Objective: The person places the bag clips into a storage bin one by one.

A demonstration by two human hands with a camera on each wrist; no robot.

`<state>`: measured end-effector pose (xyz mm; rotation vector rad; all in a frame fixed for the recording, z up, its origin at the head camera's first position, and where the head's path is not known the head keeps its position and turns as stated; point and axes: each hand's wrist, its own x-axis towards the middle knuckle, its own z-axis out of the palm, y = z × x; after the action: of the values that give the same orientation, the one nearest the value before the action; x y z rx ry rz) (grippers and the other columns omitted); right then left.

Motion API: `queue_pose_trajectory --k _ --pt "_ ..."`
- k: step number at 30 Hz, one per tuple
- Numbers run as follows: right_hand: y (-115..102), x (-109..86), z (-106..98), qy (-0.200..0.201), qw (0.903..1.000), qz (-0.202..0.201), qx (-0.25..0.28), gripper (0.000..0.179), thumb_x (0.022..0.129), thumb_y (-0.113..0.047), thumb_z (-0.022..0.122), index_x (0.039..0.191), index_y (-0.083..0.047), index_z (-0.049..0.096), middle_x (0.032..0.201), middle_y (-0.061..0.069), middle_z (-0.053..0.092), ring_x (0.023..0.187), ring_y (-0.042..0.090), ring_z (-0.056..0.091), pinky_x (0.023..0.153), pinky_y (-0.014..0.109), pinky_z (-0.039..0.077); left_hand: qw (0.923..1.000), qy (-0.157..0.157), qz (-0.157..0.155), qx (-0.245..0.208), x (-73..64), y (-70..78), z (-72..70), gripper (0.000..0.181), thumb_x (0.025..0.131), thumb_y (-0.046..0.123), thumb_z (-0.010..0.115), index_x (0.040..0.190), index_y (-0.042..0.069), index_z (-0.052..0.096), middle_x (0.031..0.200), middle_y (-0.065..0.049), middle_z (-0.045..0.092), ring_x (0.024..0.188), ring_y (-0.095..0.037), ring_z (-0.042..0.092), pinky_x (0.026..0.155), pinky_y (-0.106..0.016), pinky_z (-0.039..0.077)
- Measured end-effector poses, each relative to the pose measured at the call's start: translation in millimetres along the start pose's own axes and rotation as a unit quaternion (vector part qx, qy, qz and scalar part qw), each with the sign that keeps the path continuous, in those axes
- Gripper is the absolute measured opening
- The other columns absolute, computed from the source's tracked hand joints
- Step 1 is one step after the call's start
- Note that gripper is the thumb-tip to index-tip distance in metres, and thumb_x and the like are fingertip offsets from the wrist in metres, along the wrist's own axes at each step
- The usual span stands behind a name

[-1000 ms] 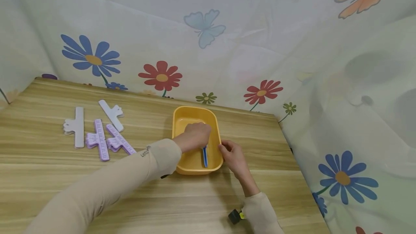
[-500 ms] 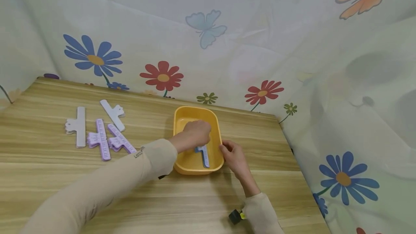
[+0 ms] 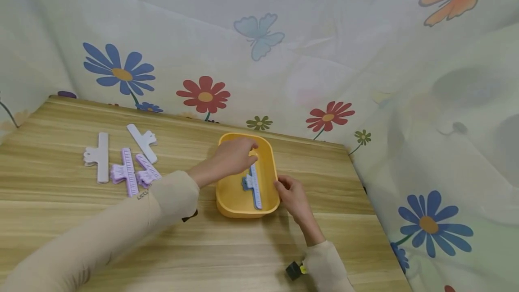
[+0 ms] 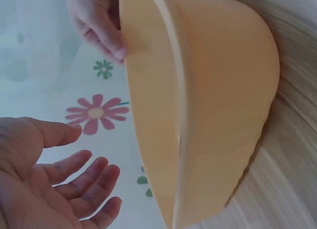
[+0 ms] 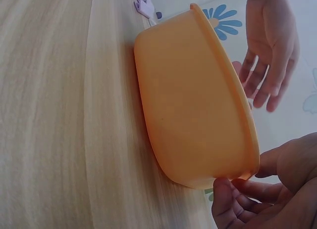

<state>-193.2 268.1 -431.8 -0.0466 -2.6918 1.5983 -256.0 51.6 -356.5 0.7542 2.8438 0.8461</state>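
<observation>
A yellow plastic basin (image 3: 239, 206) stands on the wooden table, long and rounded at the corners. Inside it lies a blue clip (image 3: 254, 188) with a long ruler-like bar and a paler top. My left hand (image 3: 232, 156) hovers over the basin's far left part, its fingers loosely bent and apart from the clip. In the left wrist view that left hand (image 4: 74, 184) has nothing between thumb and fingers. At the basin's right side my right hand (image 3: 295, 198) pinches the rim; the right wrist view has its thumb and fingertips (image 5: 224, 192) on the rim.
Left of the basin lie two purple clips (image 3: 129, 172) and two whitish-grey clips (image 3: 103, 157). A small black block (image 3: 293, 271) shows beside the right sleeve. Behind the table's back edge hangs a cloth (image 3: 284, 80) printed with flowers and butterflies.
My left hand has let go of the blue clip, which now lies in the basin, and has risen up and left with fingers opening. The right hand stays on the rim.
</observation>
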Motion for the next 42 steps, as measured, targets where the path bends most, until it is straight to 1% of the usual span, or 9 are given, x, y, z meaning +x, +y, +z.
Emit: queue_pose_trajectory --k 5,9,14,18,24,29,34,42 --pt "0 1.1 0 0.002 1.0 0.004 -0.008 0.028 0.104 -0.009 0.059 0.124 0.009 0.067 0.099 0.019 0.068 0.079 0.021 0.062 0.062 0.022 0.051 0.9997 0.022 -0.01 -0.009 -10.1 -12.1 -12.5 0.043 0.101 0.024 0.067 0.138 0.004 0.063 0.13 -0.013 0.067 0.12 -0.029 0.063 0.101 -0.046 0.052" --pt "0 1.1 0 0.005 1.0 0.004 -0.007 0.027 0.104 -0.009 0.06 0.123 0.009 0.068 0.097 0.017 0.068 0.078 0.019 0.061 0.062 0.022 0.051 0.9989 0.032 -0.029 -0.019 -19.3 -23.7 -22.5 0.045 0.101 0.023 0.067 0.141 0.002 0.06 0.134 -0.015 0.065 0.123 -0.031 0.061 0.102 -0.048 0.051" --pt "-1 0.4 -1 0.007 1.0 0.002 -0.005 0.027 0.103 -0.008 0.06 0.122 0.01 0.068 0.098 0.018 0.068 0.08 0.023 0.062 0.063 0.022 0.052 0.9975 0.052 -0.045 -0.02 -28.9 -43.1 -33.3 0.046 0.101 0.021 0.068 0.141 0.001 0.06 0.134 -0.017 0.065 0.122 -0.034 0.061 0.1 -0.051 0.052" --pt "-2 -1.1 -2 0.007 0.9999 0.001 -0.007 0.027 0.103 -0.008 0.06 0.122 0.01 0.068 0.099 0.019 0.068 0.082 0.026 0.062 0.063 0.022 0.052 0.9962 0.068 -0.043 -0.033 -37.3 -59.4 -40.1 0.045 0.101 0.019 0.066 0.141 -0.001 0.059 0.132 -0.019 0.065 0.12 -0.037 0.062 0.099 -0.053 0.053" --pt "-1 -1.9 -4 0.009 0.9999 0.006 -0.005 0.028 0.103 -0.007 0.06 0.123 0.011 0.067 0.1 0.021 0.068 0.083 0.026 0.063 0.063 0.023 0.052 0.9949 0.077 -0.04 -0.052 -48.8 -80.2 -49.6 0.046 0.102 0.018 0.064 0.142 -0.003 0.058 0.135 -0.023 0.063 0.123 -0.04 0.061 0.1 -0.056 0.051" --pt "-1 -1.7 -3 0.009 0.9999 0.01 -0.007 0.028 0.103 -0.007 0.06 0.123 0.01 0.067 0.099 0.02 0.067 0.08 0.023 0.062 0.063 0.022 0.052 0.9936 0.082 -0.05 -0.061 -60.5 -96.6 -57.8 0.045 0.102 0.017 0.064 0.142 -0.003 0.058 0.139 -0.023 0.06 0.123 -0.041 0.06 0.098 -0.057 0.052" --pt "-2 -2.4 -2 0.008 0.9999 0.007 -0.012 0.028 0.103 -0.008 0.06 0.123 0.011 0.067 0.098 0.019 0.067 0.079 0.021 0.061 0.062 0.022 0.051 0.9923 0.086 -0.06 -0.066 -72.1 -112.9 -66.8 0.045 0.103 0.017 0.062 0.143 -0.005 0.056 0.141 -0.026 0.058 0.122 -0.042 0.059 0.096 -0.058 0.052" --pt "-3 -1.5 0 0.008 0.9998 0.009 -0.017 0.028 0.103 -0.008 0.06 0.123 0.01 0.068 0.099 0.019 0.067 0.08 0.022 0.062 0.063 0.022 0.052 0.9904 0.102 -0.073 -0.058 -88.1 -138.4 -80.6 0.048 0.103 0.018 0.063 0.143 -0.007 0.054 0.139 -0.031 0.056 0.122 -0.045 0.057 0.094 -0.061 0.05"
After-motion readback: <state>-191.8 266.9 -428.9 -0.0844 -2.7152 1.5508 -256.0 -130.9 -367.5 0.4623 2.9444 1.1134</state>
